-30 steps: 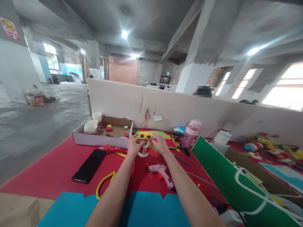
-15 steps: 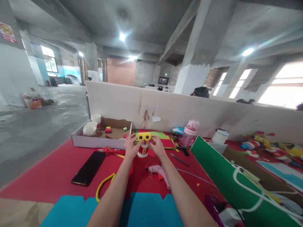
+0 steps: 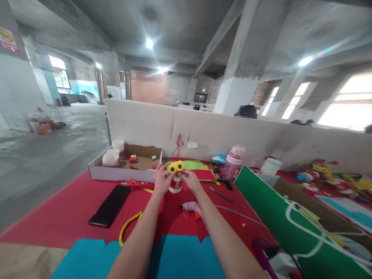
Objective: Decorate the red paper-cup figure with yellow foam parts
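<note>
A yellow paper piece with two black round spots (image 3: pixel 176 167) is held just above a red-and-white paper cup (image 3: pixel 175 186). My left hand (image 3: pixel 161 179) pinches the left end of the yellow piece, which tilts up to the right. My right hand (image 3: pixel 190 180) is closed at the top right of the cup, just under the yellow piece. Whatever its fingertips grip is too small to make out. The cup stands upright on the red tabletop (image 3: pixel 69 205) between my hands. A pink glue gun (image 3: pixel 190 207) lies in front of the cup, partly behind my right forearm.
At the left are a black phone (image 3: pixel 110 205), yellow-handled scissors (image 3: pixel 128 224) and a box (image 3: pixel 116 175) with white cups. Coloured sheets (image 3: pixel 200 168) and a pink bottle (image 3: pixel 232 161) stand behind. A green panel (image 3: pixel 258 201) edges the right. Blue sheets (image 3: pixel 186 255) lie nearest me.
The yellow piece has tilted, its right end rising. My right hand has let go of that end and moved slightly down and left towards the cup's top.
</note>
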The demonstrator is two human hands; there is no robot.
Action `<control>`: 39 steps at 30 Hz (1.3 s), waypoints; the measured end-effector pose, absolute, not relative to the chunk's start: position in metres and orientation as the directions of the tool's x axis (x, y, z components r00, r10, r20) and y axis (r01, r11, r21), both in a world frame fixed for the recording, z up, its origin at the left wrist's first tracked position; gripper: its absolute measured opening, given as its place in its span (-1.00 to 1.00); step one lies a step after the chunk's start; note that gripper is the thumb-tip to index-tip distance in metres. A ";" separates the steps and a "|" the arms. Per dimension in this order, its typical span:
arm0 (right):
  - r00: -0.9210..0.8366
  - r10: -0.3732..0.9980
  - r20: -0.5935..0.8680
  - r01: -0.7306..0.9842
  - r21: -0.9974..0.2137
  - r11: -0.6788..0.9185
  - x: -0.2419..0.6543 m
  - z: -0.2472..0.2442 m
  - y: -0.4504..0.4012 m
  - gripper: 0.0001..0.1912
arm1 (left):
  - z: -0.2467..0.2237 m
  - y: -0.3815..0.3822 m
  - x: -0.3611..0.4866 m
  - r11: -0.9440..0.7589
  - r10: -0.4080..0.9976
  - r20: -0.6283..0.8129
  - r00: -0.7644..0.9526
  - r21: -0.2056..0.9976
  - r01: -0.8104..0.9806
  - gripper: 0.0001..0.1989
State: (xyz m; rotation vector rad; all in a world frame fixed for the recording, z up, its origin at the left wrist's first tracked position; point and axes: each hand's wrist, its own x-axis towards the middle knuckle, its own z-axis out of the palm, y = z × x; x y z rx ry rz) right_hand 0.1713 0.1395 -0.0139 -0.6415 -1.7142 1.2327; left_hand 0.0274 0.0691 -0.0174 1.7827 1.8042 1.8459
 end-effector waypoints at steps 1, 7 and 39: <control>-0.459 0.818 0.347 -0.089 -0.934 0.346 0.171 -0.014 0.139 -0.61 | -0.018 0.070 0.027 -0.344 0.657 0.666 -0.353 0.682 0.645 -0.92; -0.465 0.833 0.298 -0.101 -0.953 0.285 0.173 -0.009 0.131 -0.61 | -0.020 0.073 0.024 -0.405 0.644 0.686 -0.338 0.681 0.610 -0.90; -0.342 0.882 0.325 -0.092 -0.945 0.313 0.171 -0.013 0.123 -0.65 | -0.031 0.082 0.026 -0.485 0.644 0.718 -0.265 0.651 0.585 -0.88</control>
